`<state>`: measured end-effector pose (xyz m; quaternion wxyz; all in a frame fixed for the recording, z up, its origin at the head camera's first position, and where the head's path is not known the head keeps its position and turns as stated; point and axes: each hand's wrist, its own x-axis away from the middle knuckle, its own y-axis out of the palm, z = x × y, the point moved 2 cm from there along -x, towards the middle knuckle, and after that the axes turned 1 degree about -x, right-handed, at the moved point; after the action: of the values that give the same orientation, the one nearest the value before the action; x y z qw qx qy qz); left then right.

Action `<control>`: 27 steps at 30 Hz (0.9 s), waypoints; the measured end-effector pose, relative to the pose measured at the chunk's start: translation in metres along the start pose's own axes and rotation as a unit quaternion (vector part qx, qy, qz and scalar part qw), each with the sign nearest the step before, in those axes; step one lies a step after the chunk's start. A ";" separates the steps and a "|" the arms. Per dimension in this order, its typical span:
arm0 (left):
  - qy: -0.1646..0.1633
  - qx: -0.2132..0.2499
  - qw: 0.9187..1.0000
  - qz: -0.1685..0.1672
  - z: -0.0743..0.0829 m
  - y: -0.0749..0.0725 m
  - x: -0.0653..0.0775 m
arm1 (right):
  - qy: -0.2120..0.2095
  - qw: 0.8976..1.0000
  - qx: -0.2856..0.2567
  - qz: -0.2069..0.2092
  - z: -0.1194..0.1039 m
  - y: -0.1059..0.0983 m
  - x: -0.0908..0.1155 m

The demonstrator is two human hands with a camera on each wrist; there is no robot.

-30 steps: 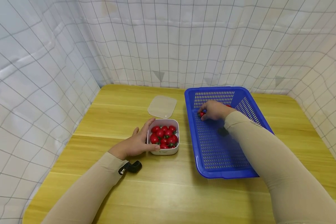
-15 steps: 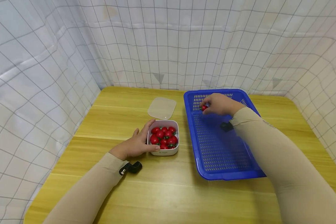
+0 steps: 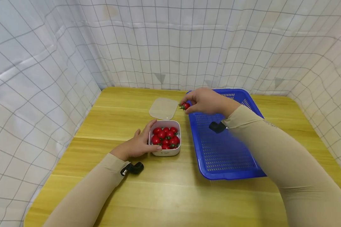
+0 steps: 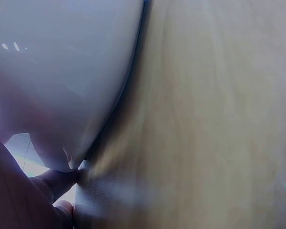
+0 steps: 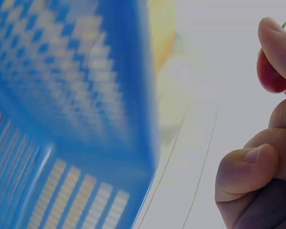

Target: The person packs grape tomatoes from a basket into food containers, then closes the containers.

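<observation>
My right hand pinches a red cherry tomato with a green stem between thumb and fingers, above the basket's far left corner. In the right wrist view part of that tomato shows behind the thumb. My left hand holds a small white square container at its left side, thumb along the front rim and fingers round the back corner. Several cherry tomatoes with green stems lie inside it. The container's smooth wall fills the upper left of the left wrist view, close to the fingers.
A blue slotted basket stands on the right of the wooden table, partly hidden by my right arm. Behind the container lies a flat translucent lid. A white gridded curtain encloses the back and sides.
My right hand has lifted the cherry tomato from inside the basket and carried it left past the basket's far left rim. My left hand stays at the container.
</observation>
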<state>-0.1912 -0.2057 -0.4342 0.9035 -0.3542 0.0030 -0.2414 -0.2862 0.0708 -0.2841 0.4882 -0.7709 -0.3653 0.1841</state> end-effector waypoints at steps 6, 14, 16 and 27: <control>-0.003 0.000 1.000 -0.006 0.001 -0.002 -0.001 | -0.036 0.997 -0.016 -0.068 -0.043 0.021 -0.020; -0.008 -0.006 1.000 -0.015 0.005 -0.003 0.000 | -0.058 0.992 0.016 -0.107 -0.068 0.035 -0.036; -0.008 -0.008 1.000 -0.015 0.006 -0.003 0.000 | -0.058 0.992 0.020 -0.112 -0.068 0.037 -0.038; -0.017 -0.012 1.000 -0.017 0.004 -0.003 0.003 | -0.062 0.990 0.022 -0.125 -0.072 0.045 -0.043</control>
<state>-0.1894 -0.2063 -0.4290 0.8948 -0.3693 -0.0159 -0.2504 -0.2514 -0.0172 -0.2942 0.5011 -0.6950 -0.4843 0.1768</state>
